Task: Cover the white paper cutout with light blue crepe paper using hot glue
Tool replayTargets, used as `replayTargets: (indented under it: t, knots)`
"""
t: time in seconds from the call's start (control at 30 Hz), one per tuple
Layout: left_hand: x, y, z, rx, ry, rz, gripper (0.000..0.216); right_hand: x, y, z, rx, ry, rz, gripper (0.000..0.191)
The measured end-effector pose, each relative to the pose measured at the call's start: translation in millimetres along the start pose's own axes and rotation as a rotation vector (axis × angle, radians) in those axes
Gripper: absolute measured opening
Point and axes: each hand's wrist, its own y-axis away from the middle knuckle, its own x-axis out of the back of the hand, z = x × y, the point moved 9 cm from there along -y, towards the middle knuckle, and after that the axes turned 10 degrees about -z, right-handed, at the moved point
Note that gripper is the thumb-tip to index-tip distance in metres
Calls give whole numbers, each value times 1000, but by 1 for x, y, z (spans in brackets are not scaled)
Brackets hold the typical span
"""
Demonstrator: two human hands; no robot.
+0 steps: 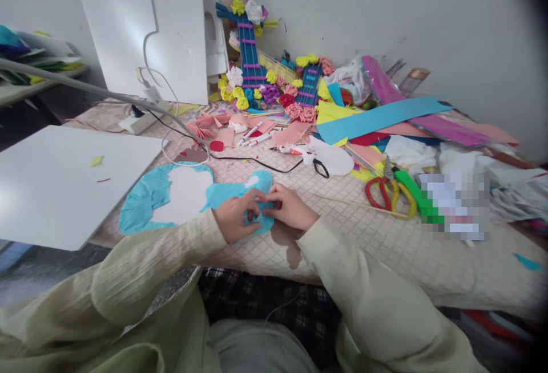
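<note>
A white guitar-shaped cutout (184,190) lies on the table, partly covered with wrinkled blue crepe paper (143,199) along its wide end. More of the blue paper wraps its narrow end, where a bit of white shows near the tip. Over that narrow end, my left hand (238,213) has its fingers bent and pinching at the paper. Close against its fingertips, my right hand (291,206) pinches the paper's right edge with thumb and forefinger. The fingers hide the exact spot they grip.
A hot glue gun (309,157) rests beyond my hands. Red-and-yellow scissors (389,187), a green-handled tool (417,193) and a thin stick (363,205) lie right. Flower-trimmed paper guitars (250,56) stand behind. A white board (77,185) and power strip (143,122) are left.
</note>
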Motion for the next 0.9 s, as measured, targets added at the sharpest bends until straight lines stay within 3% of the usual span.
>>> replayTargets:
  t: [0.13, 0.43, 0.73, 0.9]
  knots:
    - [5, -1, 7, -133, -63, 12, 28, 1, 0, -2, -2, 21, -2, 13]
    - [6, -12, -5, -91, -164, 33, 17, 2, 1, -5, -1, 22, 0, 26]
    - [3, -18, -3, -143, -271, 38, 30, 3, 1, -3, 21, -41, 26, 21]
    - [7, -21, -7, -167, -217, 56, 18, 4, 0, -4, 40, -28, 36, 20]
